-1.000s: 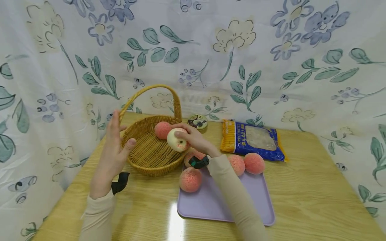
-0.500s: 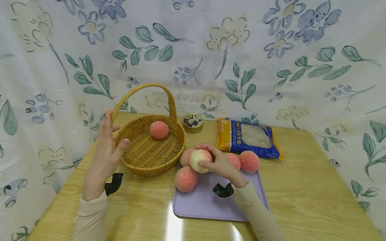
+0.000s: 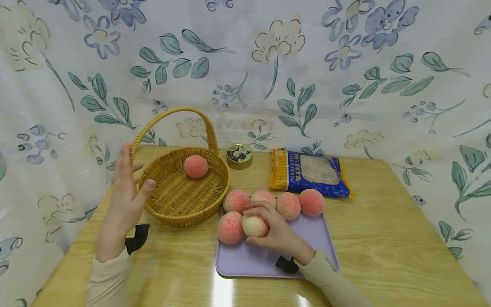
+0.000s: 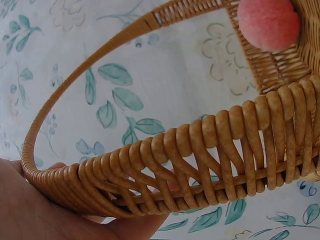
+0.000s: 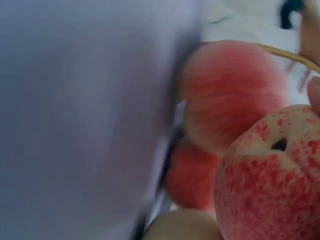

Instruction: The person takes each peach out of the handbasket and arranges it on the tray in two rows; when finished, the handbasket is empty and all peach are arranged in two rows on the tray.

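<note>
My right hand point(image 3: 277, 230) holds a pale, red-speckled peach point(image 3: 253, 226) low over the lilac tray point(image 3: 245, 264). Several pink peaches point(image 3: 230, 227) lie close around it, along the tray's back and left side. In the right wrist view the held peach point(image 5: 272, 185) shows its dark stem hollow. My left hand point(image 3: 123, 202) is at the left side of the wicker basket point(image 3: 184, 219), fingers straight, thumb apart. The left wrist view has the palm point(image 4: 25, 215) against the basket where handle meets rim. One pink peach point(image 3: 196, 166) sits inside the basket.
A round tin point(image 3: 239, 156) stands behind the basket's right side. Behind the tray lies a blue and yellow pasta bag point(image 3: 310, 172). The basket's tall handle point(image 3: 172, 111) arches up at the back left. A floral curtain point(image 3: 245, 72) hangs behind the table.
My right hand has carried the peach from the basket's right rim to the tray and lowered it beside the others. My left hand stays by the basket. The head view has shifted slightly right.
</note>
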{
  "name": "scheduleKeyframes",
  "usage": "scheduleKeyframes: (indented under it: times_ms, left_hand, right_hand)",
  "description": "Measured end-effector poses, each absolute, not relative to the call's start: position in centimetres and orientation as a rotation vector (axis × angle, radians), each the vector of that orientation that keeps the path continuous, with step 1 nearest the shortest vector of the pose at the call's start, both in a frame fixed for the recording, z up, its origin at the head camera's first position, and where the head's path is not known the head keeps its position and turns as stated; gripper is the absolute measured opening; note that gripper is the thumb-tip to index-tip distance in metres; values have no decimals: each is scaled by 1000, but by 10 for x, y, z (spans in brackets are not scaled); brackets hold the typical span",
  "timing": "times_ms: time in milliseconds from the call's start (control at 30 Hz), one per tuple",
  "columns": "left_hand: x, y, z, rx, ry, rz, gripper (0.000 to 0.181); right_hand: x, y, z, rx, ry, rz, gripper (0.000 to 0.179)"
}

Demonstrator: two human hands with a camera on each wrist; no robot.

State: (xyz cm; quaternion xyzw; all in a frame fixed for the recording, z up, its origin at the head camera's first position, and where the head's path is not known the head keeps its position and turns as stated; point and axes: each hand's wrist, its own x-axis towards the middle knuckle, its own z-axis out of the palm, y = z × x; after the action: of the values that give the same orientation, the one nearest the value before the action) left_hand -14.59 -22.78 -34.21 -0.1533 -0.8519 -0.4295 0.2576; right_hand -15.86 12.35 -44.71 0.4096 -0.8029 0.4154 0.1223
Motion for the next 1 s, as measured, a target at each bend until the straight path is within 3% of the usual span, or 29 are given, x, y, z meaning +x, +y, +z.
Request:
scheduleKeyframes:
  times_ms: [167, 267, 733, 1000]
  left_hand:
    - [-144, -232, -343, -395, -2312, -1152, 78]
    - [-143, -233, -343, -390, -2314, -1148, 78]
    - [-147, -233, -343, -448, -2302, -1124, 78]
    - [-147, -231, -342, -453, -2311, -1123, 78]
  right_hand:
    - [-158, 125, -450, 1240, -2431, 637, 69]
    - [-156, 125, -449, 1257, -2514, 533, 75]
    - [-160, 125, -419, 1250, -2567, 819, 77]
    - [-188, 104, -382, 1304, -2561, 1120, 76]
